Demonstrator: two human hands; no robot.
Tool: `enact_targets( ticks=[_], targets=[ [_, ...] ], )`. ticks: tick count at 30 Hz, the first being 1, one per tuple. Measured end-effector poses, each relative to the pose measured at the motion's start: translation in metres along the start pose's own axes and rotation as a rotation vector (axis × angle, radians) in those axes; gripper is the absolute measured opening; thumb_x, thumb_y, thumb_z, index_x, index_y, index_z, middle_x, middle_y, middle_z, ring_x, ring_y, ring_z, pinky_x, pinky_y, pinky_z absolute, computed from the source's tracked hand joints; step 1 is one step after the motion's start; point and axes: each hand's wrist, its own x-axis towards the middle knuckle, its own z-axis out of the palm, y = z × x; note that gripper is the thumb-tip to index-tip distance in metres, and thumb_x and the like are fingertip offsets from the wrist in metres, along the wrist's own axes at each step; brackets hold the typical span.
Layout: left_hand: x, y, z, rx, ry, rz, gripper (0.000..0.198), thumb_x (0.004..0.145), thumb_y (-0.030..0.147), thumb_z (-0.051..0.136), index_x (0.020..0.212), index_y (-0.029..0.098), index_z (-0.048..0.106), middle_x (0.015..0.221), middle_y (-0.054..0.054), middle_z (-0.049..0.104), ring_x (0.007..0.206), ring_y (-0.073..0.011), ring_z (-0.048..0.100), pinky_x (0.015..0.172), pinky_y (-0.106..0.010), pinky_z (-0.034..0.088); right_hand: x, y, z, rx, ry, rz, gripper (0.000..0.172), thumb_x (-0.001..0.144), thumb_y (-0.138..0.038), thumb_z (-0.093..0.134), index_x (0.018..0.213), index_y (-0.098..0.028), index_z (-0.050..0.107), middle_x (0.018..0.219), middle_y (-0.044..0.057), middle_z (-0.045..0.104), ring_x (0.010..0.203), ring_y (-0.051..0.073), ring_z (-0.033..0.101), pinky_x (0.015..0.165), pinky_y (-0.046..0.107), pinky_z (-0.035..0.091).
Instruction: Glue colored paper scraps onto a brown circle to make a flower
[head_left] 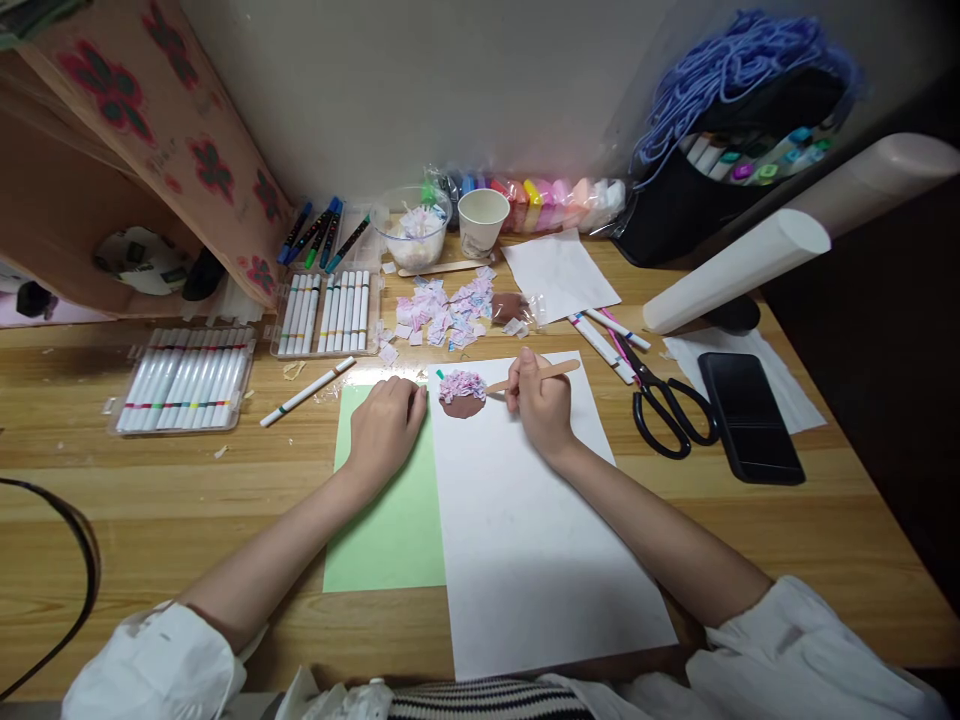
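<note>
A person works at a wooden surface. The step in hand appears to be fixing pale pink-and-purple paper scraps onto a brown patch, which lies near the far left corner of a white sheet. That sheet reaches towards the surface's near edge.

The right hand has its fingers closed in a pinch around a flat wooden stick — one end points left, at the patch's right side; the other slants up and right. The patch lies just left of these fingers, apart from them. The next move probably calls for light, controlled pressure from the stick's tip, with the sheet kept flat.

The left hand rests palm down on a green sheet, beside the white sheet's left edge — fingers loosely bent, nothing visible in them, though their underside is hidden.
</note>
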Motion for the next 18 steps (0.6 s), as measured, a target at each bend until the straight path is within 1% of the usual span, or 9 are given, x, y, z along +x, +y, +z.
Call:
enact_targets(
  ticks=[4,7,9,11,13,16,18],
  targets=[
    [0.0,0.0,0.0,-0.004,0.002,0.007,0.027,0.094,0.033,0.037,0.076,0.02,0.052,0.078,-0.003,0.061,0.077,-0.0183,0.054,0.058,-0.029,0.029,-0.003,0.003,-0.001,0.071,0.039,-0.027,0.044,0.094,-0.047,0.035,0.061,-0.02,0.044,0.04,-0.007,0.04,0.036,0.008,0.04,0.04,0.021,0.032],
    [-0.001,-0.001,-0.002,-0.056,0.001,-0.015,0.027,0.094,0.033,0.037,0.075,0.02,0.052,0.076,-0.003,0.06,0.074,-0.0179,0.053,0.058,-0.029,0.029,-0.005,0.005,-0.003,0.154,0.131,-0.061,0.047,0.094,-0.05,0.033,0.058,-0.02,0.042,0.042,-0.006,0.039,0.035,0.007,0.038,0.039,0.022,0.03],
    [0.0,-0.002,-0.004,-0.116,0.002,-0.027,0.029,0.094,0.034,0.036,0.074,0.02,0.051,0.075,-0.002,0.059,0.072,-0.0172,0.053,0.058,-0.028,0.03,-0.004,0.005,-0.004,0.214,0.186,-0.053,0.047,0.094,-0.05,0.034,0.057,-0.021,0.041,0.043,-0.006,0.038,0.035,0.007,0.037,0.038,0.022,0.028],
    [0.005,-0.002,-0.008,-0.168,0.022,-0.011,0.03,0.094,0.034,0.034,0.074,0.02,0.051,0.074,-0.002,0.059,0.071,-0.0168,0.053,0.06,-0.028,0.033,-0.003,0.005,-0.005,0.255,0.213,-0.035,0.047,0.094,-0.049,0.034,0.057,-0.021,0.041,0.043,-0.006,0.038,0.035,0.007,0.037,0.038,0.022,0.028],
    [0.014,0.001,-0.012,-0.199,0.049,0.024,0.029,0.094,0.034,0.036,0.076,0.019,0.053,0.075,-0.003,0.06,0.074,-0.0169,0.054,0.064,-0.028,0.035,-0.001,0.006,-0.004,0.269,0.212,-0.016,0.046,0.094,-0.048,0.035,0.058,-0.02,0.042,0.043,-0.006,0.039,0.035,0.008,0.037,0.038,0.022,0.028],
    [0.038,0.007,-0.018,-0.196,0.07,0.068,0.021,0.092,0.032,0.043,0.084,0.019,0.057,0.081,-0.003,0.063,0.078,-0.0175,0.056,0.066,-0.028,0.036,0.0,0.008,-0.003,0.291,0.2,-0.001,0.046,0.094,-0.048,0.035,0.058,-0.02,0.042,0.044,-0.006,0.04,0.036,0.008,0.038,0.038,0.022,0.028],
    [0.056,0.013,-0.018,-0.17,0.051,0.086,0.02,0.09,0.032,0.046,0.086,0.019,0.059,0.081,-0.004,0.064,0.078,-0.0184,0.056,0.065,-0.028,0.036,0.0,0.008,-0.002,0.298,0.195,0.007,0.046,0.094,-0.049,0.035,0.059,-0.02,0.043,0.046,-0.006,0.04,0.036,0.008,0.037,0.038,0.022,0.027]
  ],
)
